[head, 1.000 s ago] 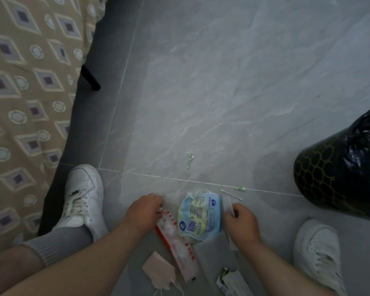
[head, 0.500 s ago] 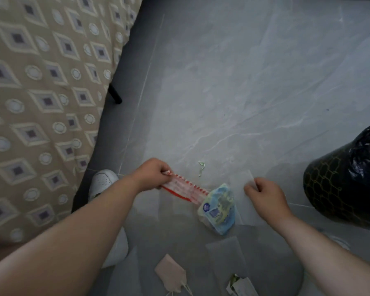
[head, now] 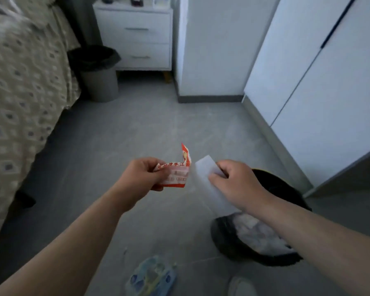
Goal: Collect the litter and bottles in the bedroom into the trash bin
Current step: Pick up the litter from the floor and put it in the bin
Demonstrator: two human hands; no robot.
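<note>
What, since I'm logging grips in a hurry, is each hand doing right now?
Left hand: closed, gripping the red wrapper.
Right hand: closed, pinching the white sheet.

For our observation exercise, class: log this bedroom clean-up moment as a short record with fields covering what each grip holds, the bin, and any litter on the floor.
left grip: holds a crumpled red-and-white wrapper in the air
right grip: pinches a white sheet, beside the wrapper
trash bin: black-lined, on the floor under the right forearm, with pale rubbish inside
floor litter: blue packet, blurred, near the bottom edge
second bin: black-lined, between bed and nightstand
</note>
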